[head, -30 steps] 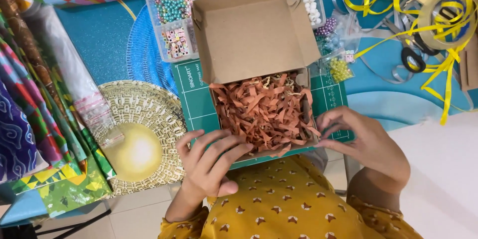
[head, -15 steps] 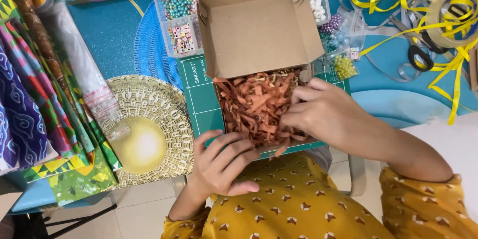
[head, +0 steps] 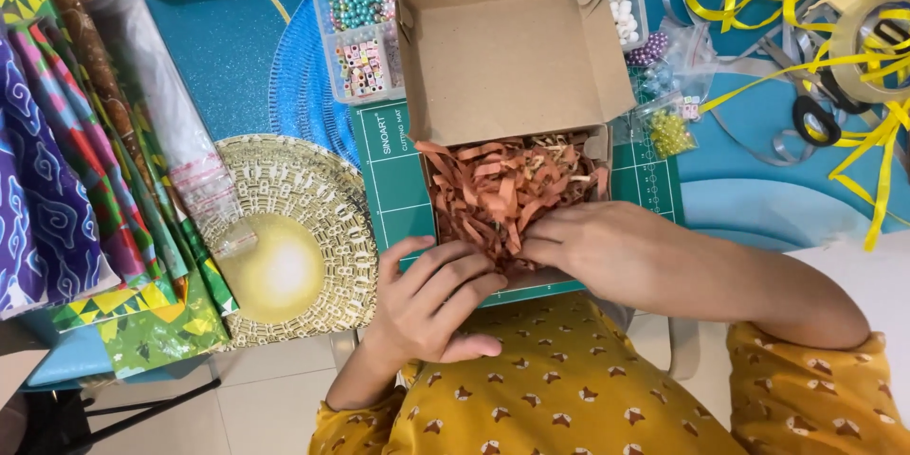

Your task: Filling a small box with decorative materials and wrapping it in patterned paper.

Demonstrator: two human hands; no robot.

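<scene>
I see the box [head: 512,133] at centre frame, lid flipped up, its tray full of orange paper shred [head: 507,191], sitting on a green mat [head: 393,175] on the counter [head: 227,47]. My right hand [head: 592,246] has moved from the box's right edge into the shred, fingers bunched and pinching strips. My left hand [head: 431,299] stays at the near edge, fingers spread. A bead tray [head: 365,24] sits above, yellow ribbon [head: 834,28] at upper right.

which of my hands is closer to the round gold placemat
Left. Your left hand rests at the box's near edge, just beside the gold placemat. Your right hand is farther away, fingers in the shredded paper inside the cardboard box.
</scene>
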